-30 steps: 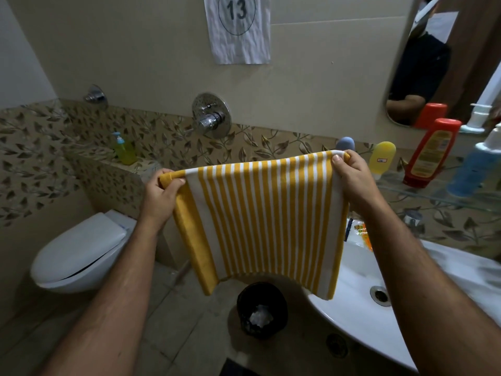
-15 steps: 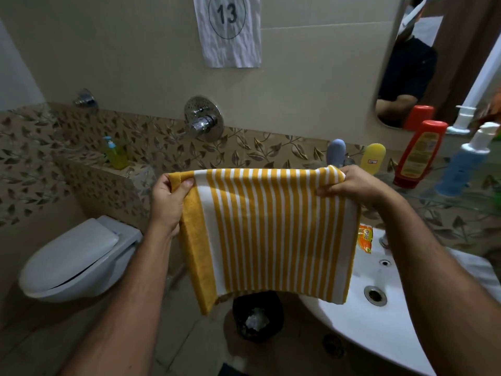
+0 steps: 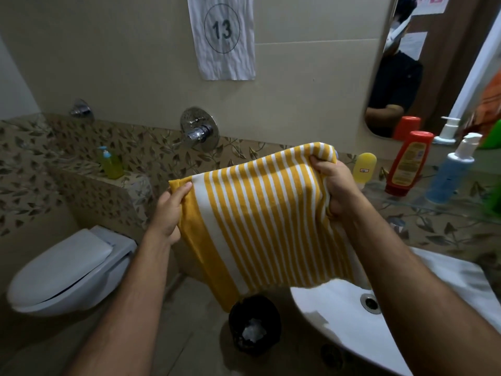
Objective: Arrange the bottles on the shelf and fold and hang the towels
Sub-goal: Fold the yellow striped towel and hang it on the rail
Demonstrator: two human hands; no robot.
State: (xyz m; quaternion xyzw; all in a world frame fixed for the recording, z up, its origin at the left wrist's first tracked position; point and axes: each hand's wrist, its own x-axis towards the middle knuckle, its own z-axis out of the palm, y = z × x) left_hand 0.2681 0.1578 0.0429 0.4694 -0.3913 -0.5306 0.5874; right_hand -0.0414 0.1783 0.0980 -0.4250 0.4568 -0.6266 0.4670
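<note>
Room: you face a beige tiled bathroom wall above a white sink.
Writing: the crumpled paper sign reads "13".
Towel: the yellow-and-white striped towel hangs between your hands, over the sink's edge.
Left hand: pinches its upper corner.
Right hand: grips the bunched opposite edge.
Bottles: red bottle; label unreadable.

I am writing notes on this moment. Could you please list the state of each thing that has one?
towel: unfolded, held up in the air
left hand: pinches one top corner
right hand: grips the other corner
toilet: lid closed
red bottle: standing cap-down on the shelf
bin: open, paper inside
</note>
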